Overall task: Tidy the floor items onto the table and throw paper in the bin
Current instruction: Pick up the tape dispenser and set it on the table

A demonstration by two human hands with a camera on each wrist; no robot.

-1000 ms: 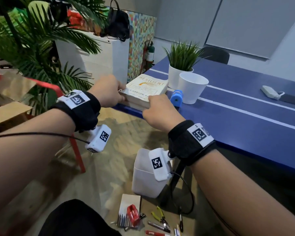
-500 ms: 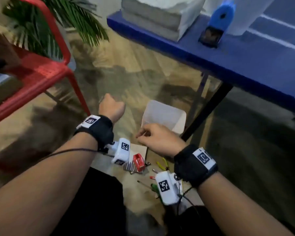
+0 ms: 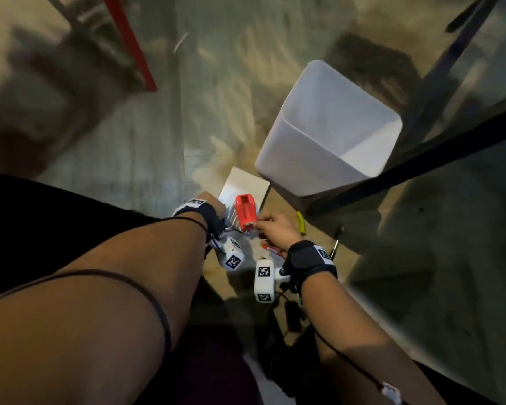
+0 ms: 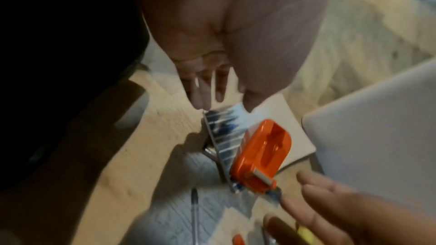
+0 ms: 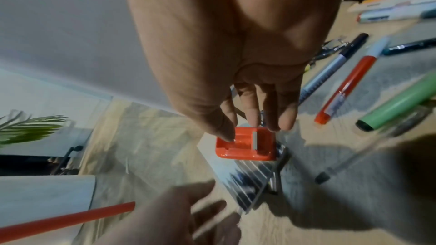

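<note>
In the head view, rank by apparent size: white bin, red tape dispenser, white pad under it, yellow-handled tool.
1. White bin, clearly largest.
2. White pad, though partly covered.
3. Red tape dispenser.
4. Yellow-handled tool, only a sliver showing.

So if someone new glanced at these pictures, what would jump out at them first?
Probably the bright orange-red tape dispenser on the floor, where both hands meet: the right hand has its fingers at one end, and the left hand reaches the silvery striped sheet beside it. Next, the big white bin standing just beyond. Then the markers scattered on the floor, such as the red pen.
</note>
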